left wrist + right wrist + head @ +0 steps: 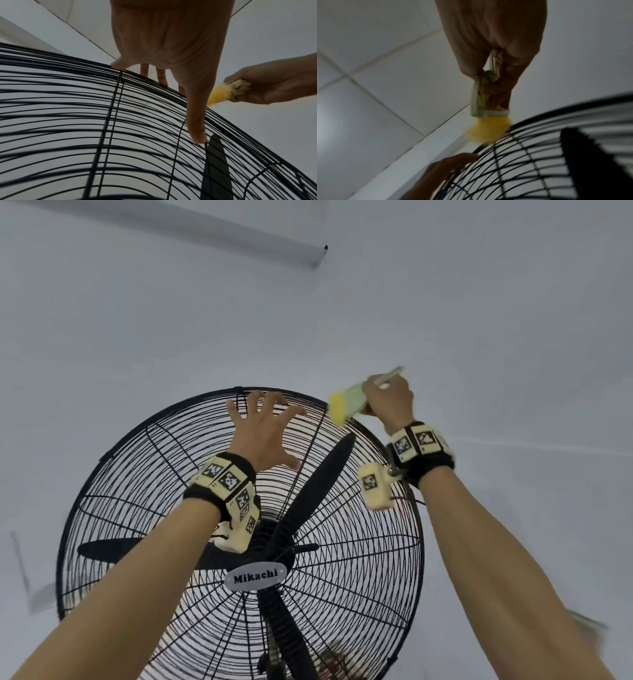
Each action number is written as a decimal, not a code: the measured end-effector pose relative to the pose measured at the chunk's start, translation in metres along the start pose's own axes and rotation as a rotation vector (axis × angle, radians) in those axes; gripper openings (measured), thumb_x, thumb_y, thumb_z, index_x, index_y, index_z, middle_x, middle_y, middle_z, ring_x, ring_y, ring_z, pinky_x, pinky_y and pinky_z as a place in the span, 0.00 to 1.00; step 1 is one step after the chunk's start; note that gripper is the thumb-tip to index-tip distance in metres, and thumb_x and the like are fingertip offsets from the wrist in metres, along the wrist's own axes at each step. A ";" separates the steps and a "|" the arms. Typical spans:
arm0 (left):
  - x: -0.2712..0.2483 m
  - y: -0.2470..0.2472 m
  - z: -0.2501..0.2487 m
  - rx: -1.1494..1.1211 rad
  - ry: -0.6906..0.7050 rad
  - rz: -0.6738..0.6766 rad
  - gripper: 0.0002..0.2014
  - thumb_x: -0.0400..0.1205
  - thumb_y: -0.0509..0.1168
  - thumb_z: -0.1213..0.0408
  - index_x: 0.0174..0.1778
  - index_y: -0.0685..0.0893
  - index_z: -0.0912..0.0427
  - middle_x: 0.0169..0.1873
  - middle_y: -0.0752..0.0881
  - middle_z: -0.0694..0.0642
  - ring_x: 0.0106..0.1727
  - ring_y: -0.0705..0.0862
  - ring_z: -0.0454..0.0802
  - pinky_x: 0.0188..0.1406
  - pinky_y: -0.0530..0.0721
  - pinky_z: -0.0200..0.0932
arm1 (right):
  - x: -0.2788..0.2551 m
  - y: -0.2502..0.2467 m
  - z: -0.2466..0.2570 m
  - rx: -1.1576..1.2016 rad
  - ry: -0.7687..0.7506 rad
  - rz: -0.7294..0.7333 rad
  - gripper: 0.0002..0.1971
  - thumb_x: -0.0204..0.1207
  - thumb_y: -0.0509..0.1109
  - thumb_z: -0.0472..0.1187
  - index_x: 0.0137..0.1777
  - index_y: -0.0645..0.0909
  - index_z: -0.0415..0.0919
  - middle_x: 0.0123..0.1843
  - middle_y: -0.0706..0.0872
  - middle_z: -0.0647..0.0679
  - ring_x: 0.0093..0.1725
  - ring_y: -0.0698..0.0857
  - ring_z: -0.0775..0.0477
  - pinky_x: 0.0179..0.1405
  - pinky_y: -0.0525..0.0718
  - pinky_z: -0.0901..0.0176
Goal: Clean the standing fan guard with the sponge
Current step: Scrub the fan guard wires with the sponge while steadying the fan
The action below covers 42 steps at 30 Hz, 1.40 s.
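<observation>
Sponge at the guard's top rim, right of your braced hand.
Your right hand (388,398) curls tight round the pale green handle of the yellow sponge (337,407), whose head touches the round black wire fan guard (342,577) at its upper rim. Your left hand (263,429) lies spread, fingers straight, pressing the wires just beside it.
</observation>
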<state>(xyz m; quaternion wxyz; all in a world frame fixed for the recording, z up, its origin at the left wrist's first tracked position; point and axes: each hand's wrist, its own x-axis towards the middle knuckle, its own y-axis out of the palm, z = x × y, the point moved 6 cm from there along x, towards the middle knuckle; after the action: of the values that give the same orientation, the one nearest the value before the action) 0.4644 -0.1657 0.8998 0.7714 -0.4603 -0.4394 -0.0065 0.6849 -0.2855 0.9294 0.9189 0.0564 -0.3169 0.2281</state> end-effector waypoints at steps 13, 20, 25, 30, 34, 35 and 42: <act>-0.002 0.006 -0.003 0.096 0.038 0.001 0.53 0.69 0.75 0.26 0.89 0.58 0.31 0.87 0.56 0.50 0.90 0.48 0.64 0.80 0.49 0.89 | 0.001 -0.027 -0.013 -0.135 0.162 -0.112 0.13 0.80 0.70 0.46 0.49 0.82 0.34 0.53 0.89 0.36 0.58 0.86 0.34 0.62 0.85 0.46; -0.008 0.006 0.002 0.059 0.053 -0.038 0.54 0.69 0.76 0.28 0.89 0.59 0.36 0.88 0.57 0.49 0.90 0.48 0.64 0.81 0.46 0.88 | -0.007 0.024 0.021 -0.025 0.109 -0.077 0.10 0.80 0.71 0.43 0.47 0.82 0.34 0.60 0.89 0.34 0.62 0.87 0.35 0.63 0.86 0.44; -0.008 0.007 0.005 0.038 0.064 -0.039 0.53 0.69 0.75 0.27 0.89 0.59 0.35 0.88 0.57 0.49 0.90 0.47 0.64 0.81 0.46 0.87 | 0.002 0.018 0.017 0.181 0.255 0.109 0.15 0.70 0.74 0.34 0.55 0.85 0.27 0.58 0.90 0.36 0.43 0.88 0.44 0.31 0.87 0.60; -0.008 0.007 0.004 0.033 0.070 -0.044 0.53 0.69 0.75 0.27 0.89 0.60 0.35 0.88 0.57 0.49 0.90 0.47 0.64 0.81 0.45 0.87 | -0.009 0.015 0.031 -0.130 0.045 -0.139 0.14 0.82 0.69 0.40 0.61 0.85 0.31 0.59 0.89 0.37 0.64 0.86 0.36 0.63 0.82 0.53; -0.010 0.007 0.010 0.029 0.065 -0.062 0.53 0.69 0.76 0.27 0.88 0.61 0.35 0.87 0.59 0.48 0.90 0.49 0.63 0.82 0.46 0.86 | -0.004 0.014 0.028 0.016 0.138 0.005 0.12 0.74 0.73 0.38 0.55 0.84 0.31 0.54 0.88 0.39 0.50 0.89 0.41 0.39 0.92 0.54; -0.010 0.007 0.011 0.026 0.066 -0.061 0.53 0.68 0.76 0.27 0.88 0.61 0.35 0.87 0.59 0.48 0.90 0.49 0.63 0.82 0.46 0.86 | -0.003 0.013 0.030 0.074 0.170 0.044 0.12 0.72 0.74 0.36 0.53 0.84 0.30 0.56 0.89 0.36 0.44 0.89 0.44 0.30 0.89 0.59; -0.007 0.008 0.002 0.048 0.068 -0.049 0.53 0.70 0.75 0.27 0.89 0.59 0.36 0.88 0.58 0.49 0.90 0.48 0.64 0.82 0.44 0.86 | -0.022 0.015 0.038 -0.133 -0.035 -0.048 0.10 0.81 0.68 0.38 0.56 0.87 0.35 0.61 0.90 0.37 0.65 0.85 0.35 0.71 0.81 0.47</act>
<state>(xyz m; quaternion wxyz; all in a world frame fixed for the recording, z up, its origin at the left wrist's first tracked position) 0.4624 -0.1622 0.8897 0.7963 -0.4304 -0.4240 -0.0307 0.6412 -0.2901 0.9453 0.9201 0.0067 -0.3459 0.1835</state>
